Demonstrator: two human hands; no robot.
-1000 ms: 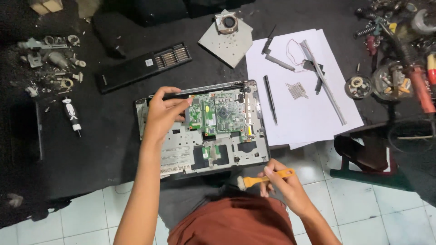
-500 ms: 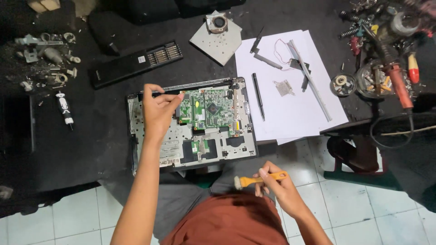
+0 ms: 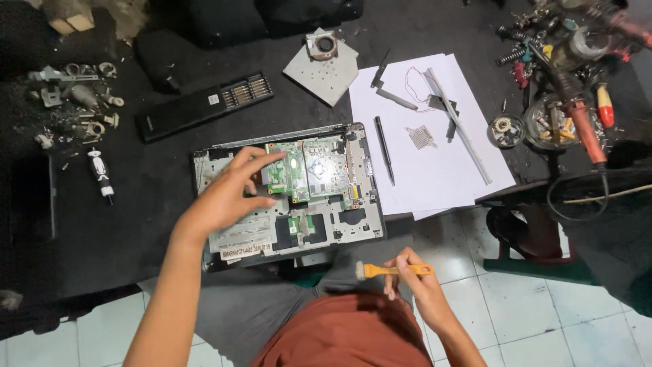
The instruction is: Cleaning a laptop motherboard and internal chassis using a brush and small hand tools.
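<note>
Item: opened laptop base, lid and keyboard off, lying on the black mat just ahead of my knees, long axis running left to right, slightly tilted up toward the right.

My left hand: resting on the left half of the base, fingers curled and pinched narrow just beside the green circuit board, which lies immediately to the right of my fingertips. Whether anything small sits between them I cannot tell. This hand is the nearer one to the board.

My right hand: held low over my lap, well apart from the base, closed around an orange-handled brush; handle horizontal, bristles pointing left.

Containers: round dish at right, holding small metal parts; a second round tin beside it, contents unclear.

Also present: white paper sheets carrying a black pen, a long metal strip and a small finned heatsink; a black slotted cover strip upper left; a grey plate with a fan.
</note>
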